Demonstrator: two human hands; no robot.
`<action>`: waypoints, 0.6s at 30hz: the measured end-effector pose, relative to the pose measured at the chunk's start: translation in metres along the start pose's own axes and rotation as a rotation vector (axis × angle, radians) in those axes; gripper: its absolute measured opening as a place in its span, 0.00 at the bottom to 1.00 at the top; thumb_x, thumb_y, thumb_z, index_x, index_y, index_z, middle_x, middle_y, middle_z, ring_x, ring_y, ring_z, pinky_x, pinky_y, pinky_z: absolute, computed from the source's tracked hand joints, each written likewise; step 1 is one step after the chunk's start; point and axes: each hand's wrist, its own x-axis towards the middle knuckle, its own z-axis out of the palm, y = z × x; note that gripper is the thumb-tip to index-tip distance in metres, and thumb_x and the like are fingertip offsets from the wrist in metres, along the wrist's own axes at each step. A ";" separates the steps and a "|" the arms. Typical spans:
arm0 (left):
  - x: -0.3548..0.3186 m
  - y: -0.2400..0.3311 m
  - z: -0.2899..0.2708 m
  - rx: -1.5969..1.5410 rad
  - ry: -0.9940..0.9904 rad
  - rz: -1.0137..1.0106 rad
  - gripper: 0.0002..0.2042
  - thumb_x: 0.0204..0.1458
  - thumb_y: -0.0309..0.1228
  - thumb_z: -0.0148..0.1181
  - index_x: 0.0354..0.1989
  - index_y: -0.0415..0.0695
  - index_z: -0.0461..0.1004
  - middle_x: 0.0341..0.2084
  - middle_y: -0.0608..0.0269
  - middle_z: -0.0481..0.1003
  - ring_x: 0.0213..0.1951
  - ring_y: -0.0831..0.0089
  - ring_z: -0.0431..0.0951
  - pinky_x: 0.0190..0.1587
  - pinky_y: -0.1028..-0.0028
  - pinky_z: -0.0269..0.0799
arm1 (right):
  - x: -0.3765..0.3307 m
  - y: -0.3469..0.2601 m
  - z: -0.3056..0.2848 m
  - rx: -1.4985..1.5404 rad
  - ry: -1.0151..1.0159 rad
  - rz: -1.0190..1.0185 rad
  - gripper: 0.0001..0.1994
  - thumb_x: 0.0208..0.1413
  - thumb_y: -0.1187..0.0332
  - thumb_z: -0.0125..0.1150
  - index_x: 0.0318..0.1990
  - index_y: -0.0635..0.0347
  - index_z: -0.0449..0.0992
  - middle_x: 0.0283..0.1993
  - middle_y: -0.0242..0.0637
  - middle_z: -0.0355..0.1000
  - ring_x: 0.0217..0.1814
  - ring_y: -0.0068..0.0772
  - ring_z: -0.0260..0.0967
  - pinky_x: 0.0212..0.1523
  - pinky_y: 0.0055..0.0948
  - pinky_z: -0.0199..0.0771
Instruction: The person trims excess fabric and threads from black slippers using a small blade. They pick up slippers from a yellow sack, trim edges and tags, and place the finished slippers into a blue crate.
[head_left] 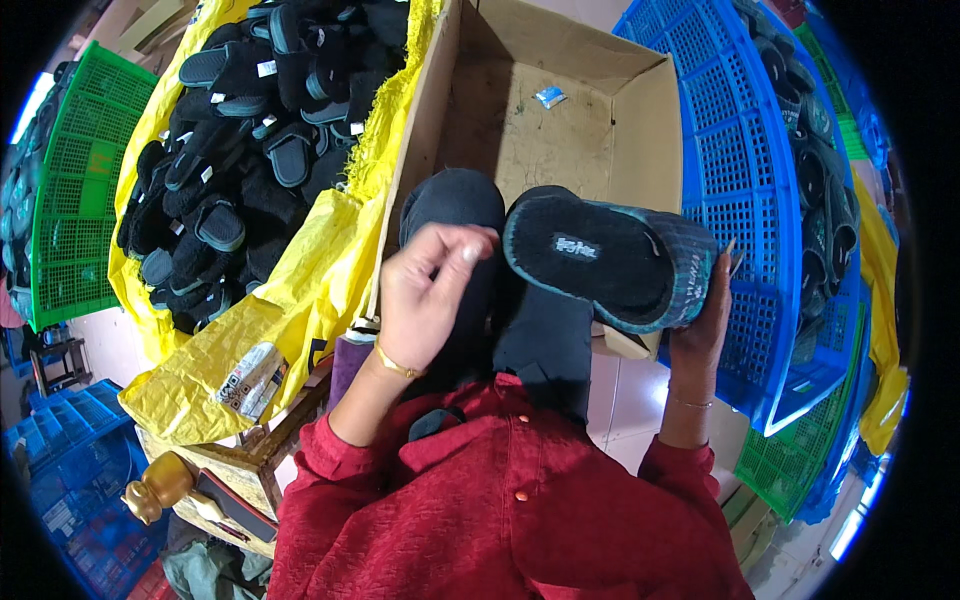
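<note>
Right hand point(706, 318) grips a black slipper point(608, 258), sole-side inward, at frame centre before the cardboard box point(640, 110). Left hand point(428, 300), fingers pinched together, holds nothing I can make out.

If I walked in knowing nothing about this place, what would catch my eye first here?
Probably the dark slipper with its teal-edged sole, held up by the right hand in the middle, while the left hand hovers beside it with fingers pinched. Next, the yellow sack at upper left, heaped with black slippers. Behind the hands lies an open cardboard box, nearly empty, with a blue plastic crate to its right.
</note>
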 end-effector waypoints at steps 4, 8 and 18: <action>-0.010 0.016 -0.029 0.537 -0.282 0.211 0.08 0.57 0.27 0.52 0.38 0.37 0.76 0.42 0.54 0.76 0.46 0.67 0.75 0.50 0.72 0.68 | 0.026 -0.013 -0.035 0.490 0.278 0.217 0.23 0.61 0.52 0.50 0.57 0.58 0.64 0.50 0.42 0.70 0.52 0.40 0.68 0.57 0.38 0.67; 0.013 -0.013 -0.117 0.732 0.222 0.192 0.06 0.53 0.26 0.56 0.37 0.39 0.77 0.37 0.52 0.77 0.44 0.58 0.76 0.48 0.69 0.69 | 0.050 -0.022 -0.174 0.140 0.595 -0.075 0.20 0.55 0.66 0.54 0.54 0.64 0.65 0.40 0.43 0.72 0.28 0.27 0.63 0.32 0.24 0.66; -0.029 -0.259 -0.262 1.032 -0.393 -0.672 0.23 0.58 0.46 0.41 0.50 0.41 0.70 0.46 0.45 0.74 0.49 0.50 0.73 0.52 0.61 0.66 | 0.023 0.011 0.046 0.750 0.234 0.588 0.07 0.59 0.67 0.52 0.39 0.59 0.72 0.23 0.25 0.63 0.11 0.14 0.44 0.08 0.16 0.43</action>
